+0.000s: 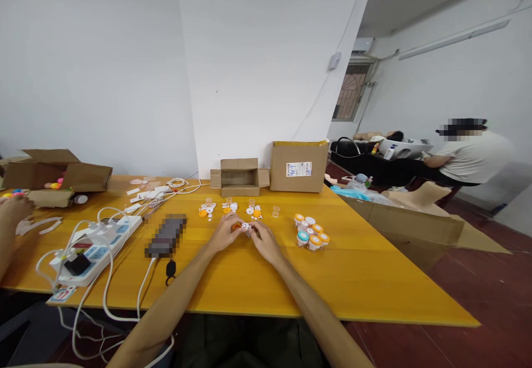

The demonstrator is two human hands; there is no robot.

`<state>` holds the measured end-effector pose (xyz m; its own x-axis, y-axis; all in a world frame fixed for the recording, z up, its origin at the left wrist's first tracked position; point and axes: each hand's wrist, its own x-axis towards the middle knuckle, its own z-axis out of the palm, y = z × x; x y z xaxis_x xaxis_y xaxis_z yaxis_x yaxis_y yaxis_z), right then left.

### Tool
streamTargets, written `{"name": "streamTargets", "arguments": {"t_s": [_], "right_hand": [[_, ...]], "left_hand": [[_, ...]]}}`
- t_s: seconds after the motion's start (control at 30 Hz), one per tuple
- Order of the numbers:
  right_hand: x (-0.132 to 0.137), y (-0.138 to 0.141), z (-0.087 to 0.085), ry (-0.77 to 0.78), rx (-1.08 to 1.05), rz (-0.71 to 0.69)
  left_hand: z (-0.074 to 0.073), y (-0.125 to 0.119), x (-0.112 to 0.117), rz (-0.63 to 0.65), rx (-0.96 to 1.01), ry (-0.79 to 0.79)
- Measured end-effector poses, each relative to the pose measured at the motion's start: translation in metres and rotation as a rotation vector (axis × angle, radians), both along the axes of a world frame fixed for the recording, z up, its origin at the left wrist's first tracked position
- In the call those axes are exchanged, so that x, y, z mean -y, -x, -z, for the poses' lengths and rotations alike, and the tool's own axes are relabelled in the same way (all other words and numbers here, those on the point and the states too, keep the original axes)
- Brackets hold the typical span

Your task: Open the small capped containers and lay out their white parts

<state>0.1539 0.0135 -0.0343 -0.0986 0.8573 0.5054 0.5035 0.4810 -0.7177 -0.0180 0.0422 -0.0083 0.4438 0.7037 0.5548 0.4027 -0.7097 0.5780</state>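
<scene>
Carefully, left hand [226, 232] and right hand [266, 240] pinch a dotted white piece [246, 226], fingers [256, 231] nearly together; slackening could drop it.

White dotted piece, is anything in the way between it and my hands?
Nothing visible: the left hand and right hand hold the white dotted piece between them. The capped jars stand off to the right.
</scene>
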Motion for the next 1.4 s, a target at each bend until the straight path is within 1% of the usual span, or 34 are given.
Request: {"name": "streamTargets", "arguments": {"t_s": [0.13,0.37,0.6,1.0,1.4], "right_hand": [[-0.0006,-0.0004,0.001,-0.008,-0.008,-0.013],[-0.0033,-0.0021,0.0048,0.002,0.023,-0.002],[-0.0022,-0.0015,0.0027,0.007,0.003,-0.007],[-0.001,-0.0028,0.0011,0.03,0.009,-0.02],[-0.0037,-0.0026,0.0048,0.046,-0.033,-0.049]], "left_hand": [[0.0003,0.0005,0.0002,0.019,0.004,-0.007],[0.001,0.0002,0.0011,0.003,-0.022,0.026],[0.0007,0.0003,0.0013,0.031,-0.038,0.0],[0.003,0.0003,0.0,0.038,-0.058,-0.01],[0.0039,0.0014,0.0003,0.062,-0.078,-0.048]]}}
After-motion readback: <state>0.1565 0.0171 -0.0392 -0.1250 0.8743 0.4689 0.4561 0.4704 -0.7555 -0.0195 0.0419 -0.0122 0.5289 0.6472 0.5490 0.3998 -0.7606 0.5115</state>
